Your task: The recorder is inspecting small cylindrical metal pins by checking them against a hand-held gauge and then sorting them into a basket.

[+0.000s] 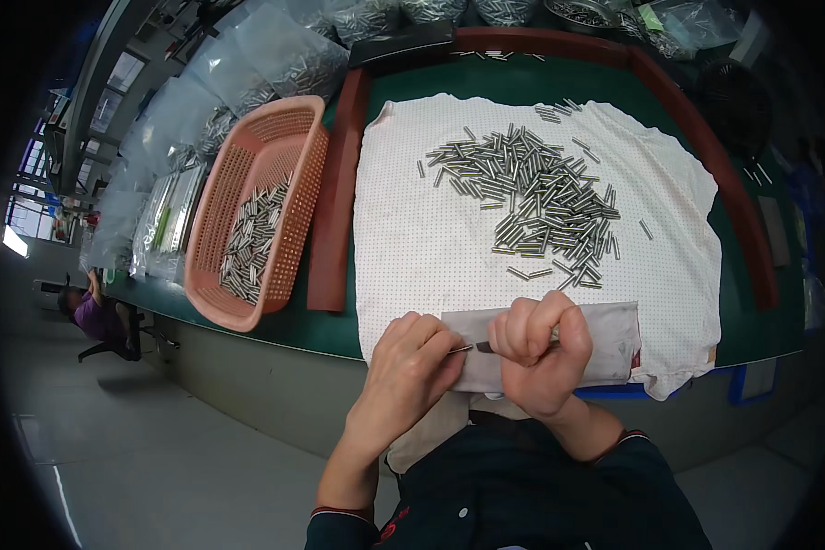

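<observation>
My left hand [408,368] is closed, pinching a small metal pin [462,348] whose end shows past the fingertips. My right hand [543,353] is wrapped round a slim tool with a dark flat tip [484,347]; most of it is hidden in the fist, so its kind is unclear. The tip points at the pin's end, with a narrow gap between them. Both hands are over a folded grey cloth [611,341] along the front edge of a white dotted cloth [399,220]. Beyond them lies a loose heap of short metal pins [545,197], with a few scattered around it.
Left of the cloth, a pink perforated basket [213,220] holds more pins. Dark red rails [330,215] border the green bench top [412,82]. Clear bags of metal parts [289,46] line the back and left. A person in purple [101,316] sits far left.
</observation>
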A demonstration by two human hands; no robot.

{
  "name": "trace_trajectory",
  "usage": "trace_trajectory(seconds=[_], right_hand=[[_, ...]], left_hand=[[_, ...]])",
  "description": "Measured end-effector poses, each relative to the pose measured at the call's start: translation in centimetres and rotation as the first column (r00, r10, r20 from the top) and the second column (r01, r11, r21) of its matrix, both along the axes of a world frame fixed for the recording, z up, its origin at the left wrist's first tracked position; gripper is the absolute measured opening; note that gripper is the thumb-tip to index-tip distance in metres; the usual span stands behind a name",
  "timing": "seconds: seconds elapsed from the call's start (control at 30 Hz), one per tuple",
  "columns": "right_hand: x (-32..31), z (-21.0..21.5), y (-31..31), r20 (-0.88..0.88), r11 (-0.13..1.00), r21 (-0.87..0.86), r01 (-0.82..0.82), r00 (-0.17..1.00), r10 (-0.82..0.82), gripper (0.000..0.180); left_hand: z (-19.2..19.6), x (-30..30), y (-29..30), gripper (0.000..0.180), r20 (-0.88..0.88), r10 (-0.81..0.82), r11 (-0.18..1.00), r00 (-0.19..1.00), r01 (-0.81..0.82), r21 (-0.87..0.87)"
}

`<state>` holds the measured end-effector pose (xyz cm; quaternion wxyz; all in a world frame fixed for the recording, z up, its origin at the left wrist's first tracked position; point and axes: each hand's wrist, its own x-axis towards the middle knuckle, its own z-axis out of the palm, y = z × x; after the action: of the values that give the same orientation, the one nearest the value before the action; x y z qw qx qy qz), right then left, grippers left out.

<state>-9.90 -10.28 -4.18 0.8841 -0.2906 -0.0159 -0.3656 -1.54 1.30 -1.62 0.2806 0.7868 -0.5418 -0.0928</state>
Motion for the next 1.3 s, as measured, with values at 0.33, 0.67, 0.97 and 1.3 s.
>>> trace_trajectory(seconds=[0.33,0.67,0.97,1.3], right_hand=[[0.8,-0.5,0.2,-0.051,1.0,0.028,-0.01,0.999,0.012,0.034],[0.8,-0.3,0.3,-0.07,1.0,0.024,-0.006,0.997,0.007,0.035],[1.2,-0.2,1.6,-0.12,0.936,-0.334,0.11,0.98,-0.158,0.04],[1.0,-0.2,0.9,-0.139,0.943,-0.33,0.046,0.986,-0.097,0.038]], left_hand=[[0.2,0.1,0.1,0.015,0.055,-0.005,1.0,0.998,0.005,0.008],[0.4,0.2,-0.1,0.016,0.075,-0.013,0.999,0.997,0.01,0.034],[0.1,0.2,-0.2,0.017,0.082,-0.046,0.998,0.996,0.042,0.049],[0.6,0.0,-0.6,0.014,0.154,-0.06,0.996,0.986,0.05,0.068]])
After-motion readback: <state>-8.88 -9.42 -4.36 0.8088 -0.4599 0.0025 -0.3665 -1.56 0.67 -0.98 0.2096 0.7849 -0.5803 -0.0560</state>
